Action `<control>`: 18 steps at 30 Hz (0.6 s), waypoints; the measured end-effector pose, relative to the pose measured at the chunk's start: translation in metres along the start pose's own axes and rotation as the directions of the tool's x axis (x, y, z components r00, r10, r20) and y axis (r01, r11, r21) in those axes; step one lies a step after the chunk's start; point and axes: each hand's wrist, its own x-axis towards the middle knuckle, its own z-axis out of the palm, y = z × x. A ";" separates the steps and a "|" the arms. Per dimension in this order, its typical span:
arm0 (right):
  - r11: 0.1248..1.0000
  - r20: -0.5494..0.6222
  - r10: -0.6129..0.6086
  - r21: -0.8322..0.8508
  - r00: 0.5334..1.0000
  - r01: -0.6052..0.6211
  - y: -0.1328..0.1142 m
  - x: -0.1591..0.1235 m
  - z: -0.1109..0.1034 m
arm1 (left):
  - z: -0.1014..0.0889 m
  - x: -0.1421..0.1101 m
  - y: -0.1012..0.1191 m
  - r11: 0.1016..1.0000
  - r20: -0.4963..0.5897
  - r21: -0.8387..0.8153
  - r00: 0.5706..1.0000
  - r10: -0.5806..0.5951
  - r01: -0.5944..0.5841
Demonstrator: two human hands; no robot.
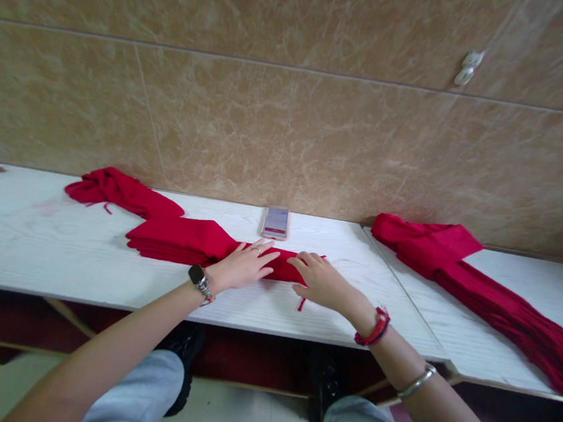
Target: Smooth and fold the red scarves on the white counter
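Now the left hand [240, 265] lies palm down on the red cloth [281, 267] with its fingers spread, and the right hand [321, 282] rests half open at the cloth's right end, thumb and fingers apart. The cloth lies about midway between the desk's [46, 250] edges, with a strip of white wood in front and a phone [275, 223] behind, near the back edge.

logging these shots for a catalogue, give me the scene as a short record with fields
surface: white wood-grain tabletop against a brown marbled wall
left hand: spread, lying on a flat red cloth strip
right hand: fingers curved at the strip's right end; grip unclear
left of hands: layered red cloth pile, crumpled red cloth beyond
right of hands: long red cloth bundle
behind hands: pink-edged rectangular phone, screen up
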 end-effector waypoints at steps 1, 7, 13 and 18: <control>0.999 0.020 0.022 -0.050 1.000 -0.021 -0.001 0.000 0.006 | 0.004 0.002 -0.001 0.999 0.057 -0.031 0.998 -0.032 0.033; 0.994 0.063 -0.014 -0.109 0.998 0.021 0.039 -0.016 0.019 | 0.015 0.003 -0.007 0.986 0.207 -0.119 0.974 -0.088 0.114; 0.967 0.110 0.091 -0.247 0.990 -0.062 0.078 -0.036 -0.003 | 0.013 0.003 -0.006 0.982 0.222 -0.128 0.969 -0.105 0.136; 0.988 -0.034 0.040 -0.149 0.999 -0.044 0.053 -0.014 -0.015 | 0.008 0.009 -0.005 0.997 0.102 -0.062 0.994 -0.033 0.040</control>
